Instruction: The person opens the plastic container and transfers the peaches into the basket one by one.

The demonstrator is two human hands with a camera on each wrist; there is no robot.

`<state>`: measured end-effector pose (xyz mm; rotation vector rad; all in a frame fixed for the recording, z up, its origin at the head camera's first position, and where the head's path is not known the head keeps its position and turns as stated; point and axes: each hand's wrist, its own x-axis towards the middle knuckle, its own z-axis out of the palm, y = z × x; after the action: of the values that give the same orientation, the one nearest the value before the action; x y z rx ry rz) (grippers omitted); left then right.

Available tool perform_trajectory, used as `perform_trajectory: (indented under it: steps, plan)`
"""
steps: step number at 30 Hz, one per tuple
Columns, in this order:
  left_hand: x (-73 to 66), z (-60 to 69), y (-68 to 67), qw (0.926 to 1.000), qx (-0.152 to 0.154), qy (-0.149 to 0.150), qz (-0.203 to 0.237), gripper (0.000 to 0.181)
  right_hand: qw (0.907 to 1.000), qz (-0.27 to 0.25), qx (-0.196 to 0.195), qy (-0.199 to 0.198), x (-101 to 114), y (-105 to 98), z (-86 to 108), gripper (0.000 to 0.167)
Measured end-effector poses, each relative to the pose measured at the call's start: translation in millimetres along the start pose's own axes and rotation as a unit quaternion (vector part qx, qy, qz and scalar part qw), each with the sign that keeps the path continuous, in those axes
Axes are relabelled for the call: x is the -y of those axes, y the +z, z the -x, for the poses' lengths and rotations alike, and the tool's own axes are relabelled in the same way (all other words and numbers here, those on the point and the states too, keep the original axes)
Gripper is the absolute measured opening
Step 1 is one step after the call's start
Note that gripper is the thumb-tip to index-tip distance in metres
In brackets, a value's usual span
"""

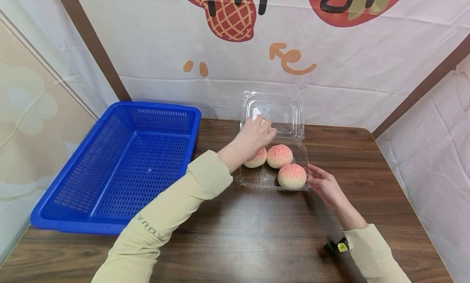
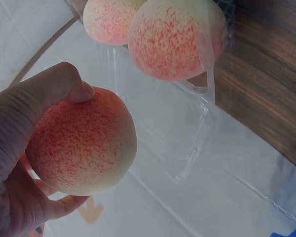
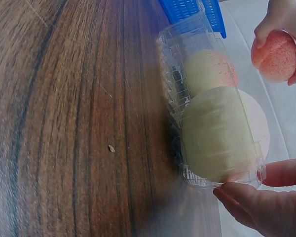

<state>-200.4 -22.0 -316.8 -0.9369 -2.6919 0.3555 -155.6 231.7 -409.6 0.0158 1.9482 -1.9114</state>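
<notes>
My left hand (image 1: 256,137) grips a round peach-coloured bun (image 2: 84,143), held in the air over the clear plastic box (image 1: 257,180); in the head view the hand mostly covers that bun. Three pink-topped buns show in the box: one at the left (image 1: 256,158), partly behind my left wrist, one at the back (image 1: 280,156) and one at the front right (image 1: 291,177). The box's lid (image 1: 291,111) stands raised at the back. At the box's right edge my right hand (image 1: 328,190) pinches the rim between thumb and fingers (image 3: 241,200).
A large blue perforated basket (image 1: 193,136) stands on the wooden table (image 1: 238,234) to the left of the box. Behind the table hangs a white printed cloth (image 1: 154,50). A small dark object with a yellow label (image 1: 342,247) is at my right wrist.
</notes>
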Motion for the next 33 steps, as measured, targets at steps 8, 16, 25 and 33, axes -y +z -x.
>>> perform_trajectory:
  steps: [8,16,25,33]
  plan:
    - [6.4,1.9,-2.4,1.0000,-0.006,-0.002,0.000,0.036,1.0000,-0.007,0.002,-0.007,-2,-1,-0.7,0.055]
    - [10.9,3.9,-5.8,0.9997,-0.015,0.004,-0.020,0.039,0.9998,-0.013,0.009,-0.013,-4,-1,-1.0,0.056]
    - [17.7,7.0,-7.0,0.9984,-0.043,0.008,-0.036,0.030,0.9999,-0.008,0.005,-0.010,-3,-1,-1.2,0.055]
    - [23.7,10.9,-11.0,0.9993,-0.017,0.006,-0.033,0.041,0.9997,-0.017,0.006,-0.013,-4,-1,-1.6,0.056]
